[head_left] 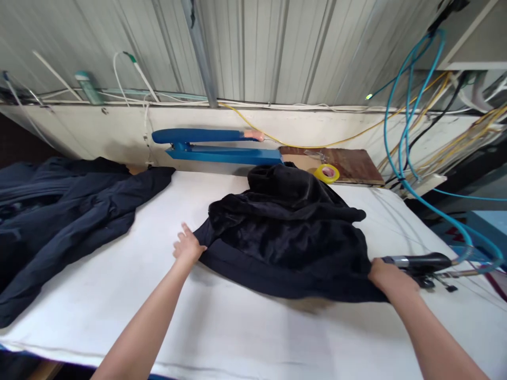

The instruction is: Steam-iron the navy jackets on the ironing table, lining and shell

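A black, plush-lined garment (pixel 285 227) lies bunched on the white-covered table (pixel 245 338), its smooth dark hem stretched toward me. At the hem's left corner is my left hand (pixel 188 247), the thumb over the cloth and some other fingers sticking out to the left. My right hand (pixel 390 277) has its fingers wrapped round the right end of the hem. Between the two hands the hem bows downward, with a shadow under it. Just beyond my right hand is a black-handled steam iron (pixel 430 262), partly hidden by that hand.
Another dark jacket (pixel 75 206) covers the table's left side. Behind the garment stand a blue sleeve-shaped pressing board (pixel 222 153), a brown board (pixel 352 163) and a roll of yellow tape (pixel 327 173). Blue hoses (pixel 407 116) hang at the right, leading down to the iron.
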A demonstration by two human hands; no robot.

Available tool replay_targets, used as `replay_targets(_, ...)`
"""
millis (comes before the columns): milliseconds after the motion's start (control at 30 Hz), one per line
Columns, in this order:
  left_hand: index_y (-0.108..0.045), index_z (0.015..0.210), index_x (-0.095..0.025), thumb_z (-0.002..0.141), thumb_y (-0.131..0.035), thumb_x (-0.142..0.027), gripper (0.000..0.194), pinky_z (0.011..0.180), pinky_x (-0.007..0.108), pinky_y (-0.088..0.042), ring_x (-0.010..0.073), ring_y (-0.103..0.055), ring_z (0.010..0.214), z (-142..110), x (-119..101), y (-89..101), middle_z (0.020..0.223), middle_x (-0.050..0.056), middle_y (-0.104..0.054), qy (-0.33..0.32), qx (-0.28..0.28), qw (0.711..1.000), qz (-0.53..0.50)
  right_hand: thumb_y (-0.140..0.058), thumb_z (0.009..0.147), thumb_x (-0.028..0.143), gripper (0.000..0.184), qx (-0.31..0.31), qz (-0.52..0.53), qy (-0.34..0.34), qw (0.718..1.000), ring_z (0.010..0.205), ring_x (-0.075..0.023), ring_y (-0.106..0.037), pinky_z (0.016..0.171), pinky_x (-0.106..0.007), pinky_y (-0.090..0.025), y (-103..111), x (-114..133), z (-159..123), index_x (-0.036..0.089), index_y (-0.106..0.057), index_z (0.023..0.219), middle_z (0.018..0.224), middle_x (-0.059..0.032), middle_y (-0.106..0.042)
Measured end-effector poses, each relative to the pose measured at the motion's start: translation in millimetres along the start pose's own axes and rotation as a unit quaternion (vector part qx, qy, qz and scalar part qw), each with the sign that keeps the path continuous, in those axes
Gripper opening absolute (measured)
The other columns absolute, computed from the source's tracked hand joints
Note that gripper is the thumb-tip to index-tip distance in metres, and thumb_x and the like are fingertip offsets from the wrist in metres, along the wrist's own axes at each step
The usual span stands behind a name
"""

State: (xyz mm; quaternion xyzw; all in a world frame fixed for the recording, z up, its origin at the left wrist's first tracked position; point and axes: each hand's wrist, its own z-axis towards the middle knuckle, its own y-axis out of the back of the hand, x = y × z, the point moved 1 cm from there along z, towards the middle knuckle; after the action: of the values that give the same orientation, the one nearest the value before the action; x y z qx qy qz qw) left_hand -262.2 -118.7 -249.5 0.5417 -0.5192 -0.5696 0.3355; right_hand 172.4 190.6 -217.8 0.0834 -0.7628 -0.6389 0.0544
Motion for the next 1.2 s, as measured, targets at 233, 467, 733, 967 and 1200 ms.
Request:
replay_targets(233, -0.038, 0.124, -0.046, 0.072, -0.053, -0.053, 0.055, 0.093, 0.068, -0.010, 0.0361, -0.017, 0.128, -75, -58, -33.8, 0.138, 0.000, -0.032, -0.519, 0.163, 0.838, 0.048, -0.037, 0.072, 0.067, 0.069, 0.106, -0.028, 0.100, 0.989, 0.118, -0.0444, -0.031, 0.077, -0.060, -0.035, -65, 92, -89, 0.031, -0.039, 0.131, 0.135, -0.0183, -0.033)
replay_targets(467, -0.024, 0.131, -0.046, 0.066, -0.035, -0.075, 0.073, 0.078, 0.078, 0.005, 0.0482, 0.004, 0.126, -85, -121, -88.1, 0.146, 0.001, -0.013, -0.447, 0.139, 0.880, 0.073, -0.019, 0.071, 0.075, 0.077, 0.063, -0.021, 0.068, 0.995, 0.127, -0.0435, -0.003, 0.085, -0.069, -0.013, -74, 106, 5, 0.034, -0.024, 0.136, 0.143, -0.0145, -0.014)
replay_targets(733, -0.042, 0.126, -0.034, 0.079, -0.042, -0.052, 0.050, 0.098, 0.059, -0.014, 0.0314, -0.018, 0.126, -63, -66, -70.2, 0.138, 0.003, -0.031, -0.494, 0.056, 0.868, 0.026, -0.047, 0.073, 0.032, 0.055, -0.117, -0.033, 0.334, 0.935, 0.123, -0.0300, -0.025, 0.094, -0.046, -0.028, -77, 44, -36, 0.028, -0.041, 0.128, 0.134, -0.0076, -0.034)
replay_targets(967, -0.051, 0.119, -0.033, 0.084, -0.041, -0.029, 0.037, 0.083, 0.045, -0.035, 0.0281, -0.045, 0.098, -17, -22, -43.0, 0.107, 0.012, -0.046, -0.156, -0.124, 0.979, 0.042, -0.033, 0.078, 0.006, 0.054, -0.143, -0.149, 0.267, 0.941, 0.085, -0.0203, -0.050, 0.068, -0.031, -0.038, -63, 56, -24, 0.034, -0.050, 0.121, 0.096, -0.0079, -0.056)
replay_targets(1200, -0.055, 0.113, -0.037, 0.080, -0.034, -0.014, 0.046, 0.066, 0.028, -0.043, 0.0161, -0.054, 0.074, -19, 14, -21.1, 0.090, 0.006, -0.044, -0.249, 0.071, 0.962, 0.083, -0.035, 0.074, 0.003, 0.063, -0.123, -0.170, 0.304, 0.929, 0.072, -0.0163, -0.050, 0.062, -0.028, -0.036, -79, 29, -82, 0.038, -0.042, 0.126, 0.085, -0.0055, -0.053)
